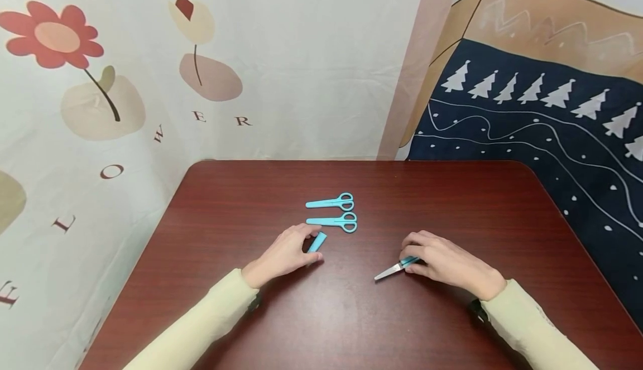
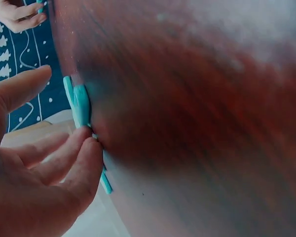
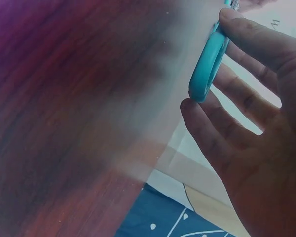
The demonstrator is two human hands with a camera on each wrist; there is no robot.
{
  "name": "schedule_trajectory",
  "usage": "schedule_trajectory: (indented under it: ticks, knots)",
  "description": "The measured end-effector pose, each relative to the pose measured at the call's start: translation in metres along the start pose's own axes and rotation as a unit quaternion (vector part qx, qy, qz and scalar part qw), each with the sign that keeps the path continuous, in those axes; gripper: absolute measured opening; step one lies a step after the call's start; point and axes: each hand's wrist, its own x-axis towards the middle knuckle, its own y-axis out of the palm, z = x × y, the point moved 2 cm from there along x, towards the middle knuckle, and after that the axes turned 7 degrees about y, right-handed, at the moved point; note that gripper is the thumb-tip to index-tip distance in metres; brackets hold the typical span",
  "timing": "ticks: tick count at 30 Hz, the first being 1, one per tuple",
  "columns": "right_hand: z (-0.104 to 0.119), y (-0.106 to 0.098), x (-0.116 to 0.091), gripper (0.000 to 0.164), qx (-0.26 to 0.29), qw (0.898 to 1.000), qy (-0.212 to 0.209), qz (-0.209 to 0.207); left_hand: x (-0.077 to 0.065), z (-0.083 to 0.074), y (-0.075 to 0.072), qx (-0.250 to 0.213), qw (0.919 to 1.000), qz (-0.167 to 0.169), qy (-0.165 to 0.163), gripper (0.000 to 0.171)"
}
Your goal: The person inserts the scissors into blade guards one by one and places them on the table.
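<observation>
In the head view, my right hand [image 1: 442, 258] holds a pair of small scissors [image 1: 389, 272] by the turquoise handle, bare metal blades pointing left and down. The right wrist view shows the thumb [image 3: 251, 37] pressed on the turquoise handle [image 3: 207, 66]. My left hand [image 1: 286, 250] is around a turquoise blade cover [image 1: 317, 241], thumb and fingertips spread apart with the cover between them. Beyond that hand lie two turquoise scissors with covered blades, the far pair [image 1: 329, 202] and the near pair [image 1: 331, 222]. In the left wrist view, the thumb [image 2: 24, 89] stands away from the fingers.
All of this is on a dark red-brown wooden table [image 1: 251, 191] with rounded far corners. Behind it hangs a pale flower-printed cloth [image 1: 311, 63], with a dark blue tree-patterned cloth [image 1: 502, 119] to the right.
</observation>
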Motion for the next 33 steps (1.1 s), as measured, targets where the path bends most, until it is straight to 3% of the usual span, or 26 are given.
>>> schedule_trajectory:
  ticks: [4, 8, 20, 33]
  knots:
    - [0.001, -0.003, -0.001, 0.02, 0.004, 1.0, 0.025, 0.009, 0.002, -0.003, 0.002, 0.015, 0.9989, 0.018, 0.041, 0.059]
    - [0.001, -0.005, -0.002, 0.019, 0.01, 0.999, 0.04, 0.011, 0.005, -0.003, 0.004, 0.015, 0.9981, 0.024, 0.054, 0.056]
    - [-0.003, -0.007, -0.003, 0.019, 0.007, 0.999, 0.054, 0.008, 0.01, 0.006, 0.005, -0.02, 0.9989, 0.033, 0.025, 0.029]
    - [-0.002, -0.007, -0.003, 0.018, 0.006, 0.998, 0.055, 0.005, 0.013, 0.002, 0.004, -0.005, 0.9991, 0.033, 0.025, 0.018]
